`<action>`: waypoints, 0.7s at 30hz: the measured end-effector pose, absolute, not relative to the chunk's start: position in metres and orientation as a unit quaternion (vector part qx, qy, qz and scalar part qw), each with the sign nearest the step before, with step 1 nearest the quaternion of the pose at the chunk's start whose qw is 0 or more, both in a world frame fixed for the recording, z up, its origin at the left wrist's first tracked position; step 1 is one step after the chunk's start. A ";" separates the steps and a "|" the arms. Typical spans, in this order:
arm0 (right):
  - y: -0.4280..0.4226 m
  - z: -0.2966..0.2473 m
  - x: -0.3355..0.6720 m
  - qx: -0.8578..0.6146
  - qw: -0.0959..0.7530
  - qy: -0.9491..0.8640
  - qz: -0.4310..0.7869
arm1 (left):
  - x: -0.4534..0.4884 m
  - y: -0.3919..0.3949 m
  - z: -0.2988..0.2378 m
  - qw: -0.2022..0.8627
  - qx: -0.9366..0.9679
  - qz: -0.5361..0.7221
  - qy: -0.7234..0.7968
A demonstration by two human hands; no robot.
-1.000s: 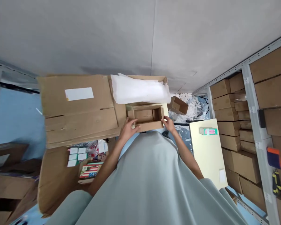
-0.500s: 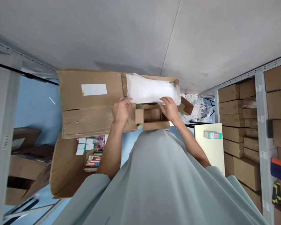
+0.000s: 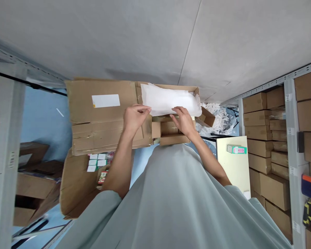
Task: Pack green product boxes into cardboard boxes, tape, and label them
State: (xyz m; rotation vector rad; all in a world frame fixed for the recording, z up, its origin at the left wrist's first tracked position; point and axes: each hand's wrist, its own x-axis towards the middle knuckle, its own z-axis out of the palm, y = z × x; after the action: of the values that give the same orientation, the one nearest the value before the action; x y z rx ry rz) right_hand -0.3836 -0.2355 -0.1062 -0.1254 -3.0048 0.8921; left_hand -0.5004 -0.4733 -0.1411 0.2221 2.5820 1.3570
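Left hand [image 3: 135, 119]: grip pinching the near left edge of the white packing sheets [image 3: 171, 98]. Right hand [image 3: 184, 121]: grip spread, thumb apart from the fingers, at the sheets' near edge. Sheets located in the far open carton [image 3: 185, 88]. Small open cardboard box [image 3: 175, 139] stands just on their near side. To the right, a green-and-pink box [image 3: 237, 149] rests on a cream table [image 3: 232, 169].
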 end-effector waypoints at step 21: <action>-0.220 -0.064 -0.407 -0.202 -0.020 -0.967 0.154 | -0.510 -0.458 -0.047 -0.009 0.216 0.602 0.769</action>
State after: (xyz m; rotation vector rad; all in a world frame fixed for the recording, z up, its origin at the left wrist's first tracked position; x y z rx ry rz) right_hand -0.4068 -0.2196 -0.0641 -0.6445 -3.0777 0.4906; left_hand -0.5104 -0.4584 -0.0469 0.6839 2.4300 1.9015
